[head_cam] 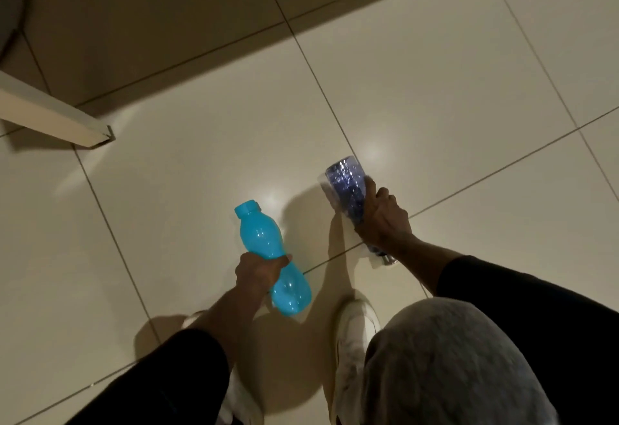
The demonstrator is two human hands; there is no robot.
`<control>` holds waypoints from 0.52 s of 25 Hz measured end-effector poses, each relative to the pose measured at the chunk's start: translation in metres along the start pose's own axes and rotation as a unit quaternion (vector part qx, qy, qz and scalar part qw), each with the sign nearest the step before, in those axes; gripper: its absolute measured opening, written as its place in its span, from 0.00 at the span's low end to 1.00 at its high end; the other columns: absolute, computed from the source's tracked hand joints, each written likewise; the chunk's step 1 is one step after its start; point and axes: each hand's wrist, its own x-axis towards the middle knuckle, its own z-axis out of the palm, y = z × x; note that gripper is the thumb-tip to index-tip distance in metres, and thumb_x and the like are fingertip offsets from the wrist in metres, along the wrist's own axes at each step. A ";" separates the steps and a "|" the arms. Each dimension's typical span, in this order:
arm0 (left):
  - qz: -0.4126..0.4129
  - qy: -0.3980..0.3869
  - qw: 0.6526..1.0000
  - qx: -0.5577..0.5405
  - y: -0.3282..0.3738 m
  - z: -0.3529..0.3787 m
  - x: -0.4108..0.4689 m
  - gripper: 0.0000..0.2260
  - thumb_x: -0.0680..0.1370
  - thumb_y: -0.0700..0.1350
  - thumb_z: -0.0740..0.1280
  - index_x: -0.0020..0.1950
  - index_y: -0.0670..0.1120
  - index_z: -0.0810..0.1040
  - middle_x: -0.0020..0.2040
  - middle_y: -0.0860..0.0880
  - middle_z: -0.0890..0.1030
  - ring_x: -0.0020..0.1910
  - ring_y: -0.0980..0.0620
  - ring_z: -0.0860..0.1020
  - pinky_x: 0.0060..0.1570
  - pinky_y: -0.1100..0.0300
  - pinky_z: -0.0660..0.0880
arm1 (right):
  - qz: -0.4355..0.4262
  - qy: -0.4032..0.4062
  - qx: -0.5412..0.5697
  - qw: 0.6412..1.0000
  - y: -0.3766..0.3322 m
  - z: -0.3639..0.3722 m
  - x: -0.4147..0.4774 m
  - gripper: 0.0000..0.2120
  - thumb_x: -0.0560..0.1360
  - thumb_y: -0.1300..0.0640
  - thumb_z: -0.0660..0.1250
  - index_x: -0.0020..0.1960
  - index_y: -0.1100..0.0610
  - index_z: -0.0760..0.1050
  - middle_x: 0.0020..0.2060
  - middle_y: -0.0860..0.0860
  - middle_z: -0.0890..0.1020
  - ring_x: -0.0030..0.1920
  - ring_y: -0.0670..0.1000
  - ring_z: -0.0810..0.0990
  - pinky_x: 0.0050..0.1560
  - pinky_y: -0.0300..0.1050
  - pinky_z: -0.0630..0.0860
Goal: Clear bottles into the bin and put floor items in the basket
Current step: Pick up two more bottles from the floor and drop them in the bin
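My left hand (256, 272) grips a bright turquoise plastic bottle (259, 235) around its waist, cap pointing away from me, held just above the floor. My right hand (382, 218) is closed around a clear bottle with a dark blue sparkling body (345, 178), its base pointing away and its neck end sticking out behind the hand. Both bottles hang over the pale tiled floor (435, 89). Neither a bin nor a basket is in view.
A cream furniture leg (57, 113) slants in from the left edge, its foot on the tiles. My white shoe (355, 334) and grey-clad knee (452, 364) fill the lower right. A shadowed band of floor runs across the top.
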 end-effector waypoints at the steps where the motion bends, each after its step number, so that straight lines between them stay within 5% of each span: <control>1: 0.007 0.000 1.000 -0.008 -0.001 0.000 0.001 0.30 0.72 0.50 0.84 0.68 0.40 0.79 0.61 0.40 0.85 0.57 0.39 0.85 0.63 0.42 0.83 | -0.003 -0.010 -0.005 1.000 -0.001 0.000 0.000 0.49 0.71 0.48 0.78 0.80 0.51 0.49 0.61 0.59 0.74 0.57 0.59 0.77 0.50 0.57 0.83; 10: 0.073 0.005 0.997 0.009 0.039 -0.070 -0.123 0.25 0.74 0.54 0.81 0.64 0.44 0.78 0.58 0.44 0.85 0.55 0.41 0.86 0.60 0.41 0.84 | -0.007 -0.013 0.070 0.997 -0.048 -0.094 -0.090 0.53 0.63 0.42 0.79 0.79 0.48 0.54 0.60 0.56 0.74 0.58 0.59 0.76 0.44 0.51 0.72; 13: 0.088 0.014 0.995 0.035 0.057 -0.108 -0.204 0.26 0.74 0.54 0.80 0.66 0.44 0.77 0.58 0.45 0.84 0.55 0.42 0.85 0.59 0.43 0.84 | -0.025 -0.010 0.101 0.994 -0.075 -0.166 -0.152 0.52 0.64 0.40 0.78 0.79 0.49 0.54 0.61 0.55 0.75 0.59 0.58 0.76 0.46 0.51 0.76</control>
